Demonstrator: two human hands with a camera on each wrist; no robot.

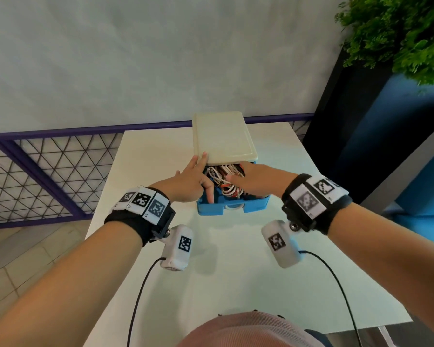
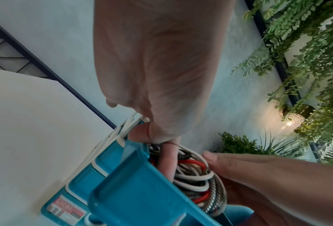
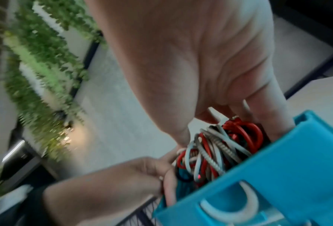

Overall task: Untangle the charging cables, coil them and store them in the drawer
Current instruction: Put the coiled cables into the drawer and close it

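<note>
A blue drawer (image 1: pixel 211 209) stands pulled out of a cream-topped drawer unit (image 1: pixel 223 136) on the white table (image 1: pixel 236 271). Coiled charging cables (image 1: pixel 223 181), white, red and braided, fill it. My left hand (image 1: pixel 198 176) lays straight fingers on the unit's top edge, with its thumb (image 2: pixel 169 160) down inside the drawer's left front corner. My right hand (image 1: pixel 258 179) lies over the cables (image 3: pixel 219 146) and presses them down, its fingers reaching into the back right of the drawer (image 3: pixel 287 175). The drawer's rear is hidden under the unit's top.
A purple railing with wire mesh (image 1: pixel 35 171) runs behind and left of the table. Green plants (image 1: pixel 398 33) and a dark and blue panel (image 1: pixel 386 146) stand at the right. The drawer front has a white crescent handle (image 3: pixel 231 214). Bare tabletop lies between drawer and my body.
</note>
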